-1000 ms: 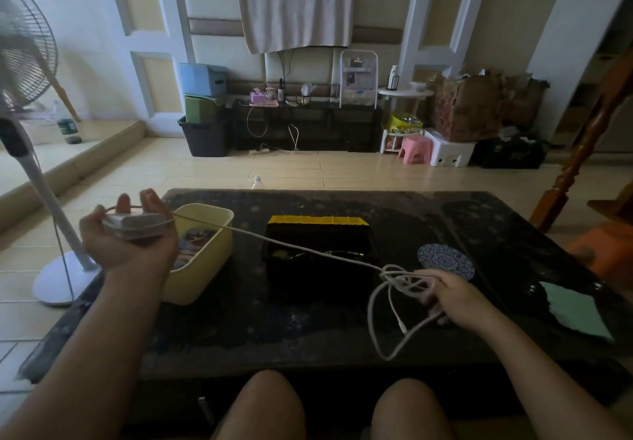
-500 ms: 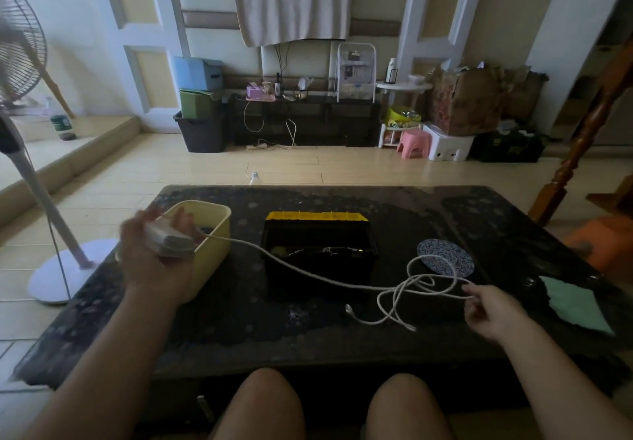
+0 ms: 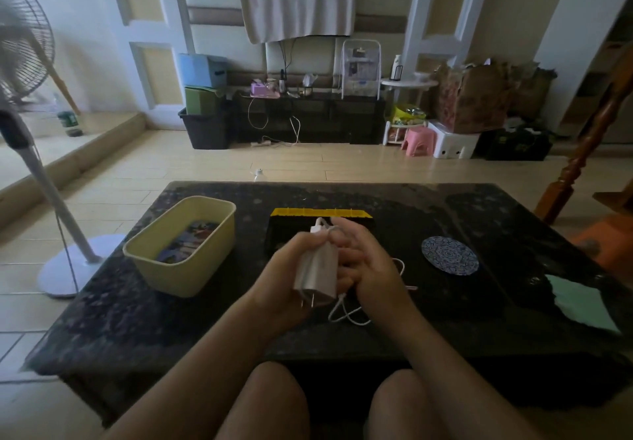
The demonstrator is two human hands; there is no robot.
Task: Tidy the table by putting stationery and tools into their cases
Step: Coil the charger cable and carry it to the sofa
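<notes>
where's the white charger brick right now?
Head view, centre: the white charger brick is gripped in the left hand just in front of the black-and-yellow case, right hand beside it.

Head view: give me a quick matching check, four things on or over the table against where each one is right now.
Things:
1. white charger
2. yellow tub
3. round patterned coaster
4. green sheet

Places:
A. flat on the table, right of the black case
B. at the table's right edge
C. gripped in the left hand
D. on the table's left side

Pairs: 1-C, 2-D, 3-A, 4-B.
</notes>
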